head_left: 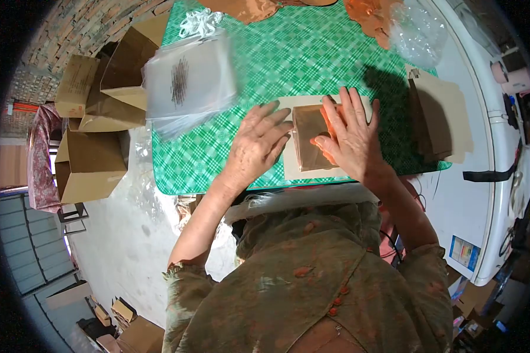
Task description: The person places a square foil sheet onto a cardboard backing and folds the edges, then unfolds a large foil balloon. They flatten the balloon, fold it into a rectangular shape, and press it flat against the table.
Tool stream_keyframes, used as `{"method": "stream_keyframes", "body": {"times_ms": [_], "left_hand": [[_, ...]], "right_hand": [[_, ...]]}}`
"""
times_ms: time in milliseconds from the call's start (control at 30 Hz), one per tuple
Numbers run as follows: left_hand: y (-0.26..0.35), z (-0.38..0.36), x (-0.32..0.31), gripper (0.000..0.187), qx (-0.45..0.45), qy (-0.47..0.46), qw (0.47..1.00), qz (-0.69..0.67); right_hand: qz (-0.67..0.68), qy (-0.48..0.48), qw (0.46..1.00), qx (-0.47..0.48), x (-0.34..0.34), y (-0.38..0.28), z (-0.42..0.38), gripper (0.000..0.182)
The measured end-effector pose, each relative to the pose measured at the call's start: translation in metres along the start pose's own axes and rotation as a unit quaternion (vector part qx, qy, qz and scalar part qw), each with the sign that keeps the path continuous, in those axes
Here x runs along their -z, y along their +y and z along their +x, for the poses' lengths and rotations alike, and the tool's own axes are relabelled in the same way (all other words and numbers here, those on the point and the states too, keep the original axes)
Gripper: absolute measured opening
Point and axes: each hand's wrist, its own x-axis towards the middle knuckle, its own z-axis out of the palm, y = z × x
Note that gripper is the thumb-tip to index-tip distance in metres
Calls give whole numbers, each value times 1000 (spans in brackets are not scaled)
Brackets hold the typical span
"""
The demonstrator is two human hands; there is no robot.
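Observation:
On the green checked tabletop (265, 65) lies a pale cardboard sheet (290, 167) with a flat brown packet (309, 126) on it, its surface shiny. My right hand (352, 138) rests palm down on the packet's right part, fingers spread, over a piece of orange material (328, 154). At the packet's left edge is my left hand (256, 144), its fingers apart and slightly bent, with nothing held. A stack of clear plastic bags (203, 76) with a dark printed patch lies to the left of the packet.
Brown cardboard sheets (447, 117) lie at the table's right edge. Orange-brown pieces (368, 17) and a clear plastic bag (418, 35) are at the back. White ties (200, 22) sit behind the bag stack. Open cardboard boxes (94, 170) stand left of the table.

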Motion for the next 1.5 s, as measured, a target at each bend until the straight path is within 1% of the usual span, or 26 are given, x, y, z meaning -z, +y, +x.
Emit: {"method": "stream_keyframes", "body": {"times_ms": [167, 267, 400, 500, 600, 900, 1200, 1500], "left_hand": [[5, -1, 3, 31, -4, 6, 1000, 10], [10, -3, 6, 30, -10, 1, 1000, 11], [9, -6, 9, 26, -32, -11, 999, -7], [9, -9, 10, 24, -47, -25, 999, 5], [10, -11, 9, 26, -52, -46, 998, 13], [15, -12, 11, 36, -33, -43, 998, 14], [16, -16, 12, 37, -36, -65, 997, 24], [15, -16, 10, 42, -23, -56, 998, 17]], "right_hand": [[40, -9, 999, 21, 18, -11, 1, 84], [46, -25, 998, 24, 16, -13, 1, 85], [62, -27, 997, 33, 9, -11, -1, 87], [77, -28, 996, 37, 6, -9, -2, 87], [74, -30, 996, 36, 5, -8, -2, 86], [77, -34, 996, 37, 7, -10, -1, 86], [93, -36, 994, 41, 8, -9, 0, 84], [100, -41, 993, 40, 9, -10, 1, 84]]}}
